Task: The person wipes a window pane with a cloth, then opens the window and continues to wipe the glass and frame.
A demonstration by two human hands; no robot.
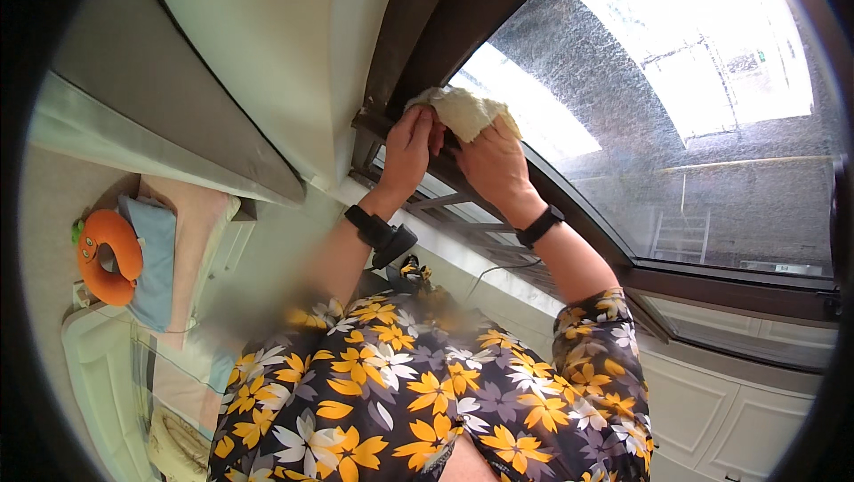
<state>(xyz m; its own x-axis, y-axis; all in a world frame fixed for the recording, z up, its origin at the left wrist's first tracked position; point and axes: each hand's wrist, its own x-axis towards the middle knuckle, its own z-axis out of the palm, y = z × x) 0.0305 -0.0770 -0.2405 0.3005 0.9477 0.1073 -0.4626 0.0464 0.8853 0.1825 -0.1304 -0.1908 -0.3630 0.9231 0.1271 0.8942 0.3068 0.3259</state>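
A pale yellow cloth lies crumpled against the dark brown window frame, at the lower left corner of the glass. My right hand grips the cloth's right part, its fingers partly covered by the folds. Close beside it, my left hand has its fingers curled in at the cloth's left edge, thumb up against it. Part of the left fingers is hidden behind that hand. Both wrists wear black bands, the left one with a bulky dark module.
A pale wall rises close on the left. Below my hands runs a white sill with a thin dark cable. An orange neck pillow and blue fabric lie at far left. White cabinet doors stand at lower right.
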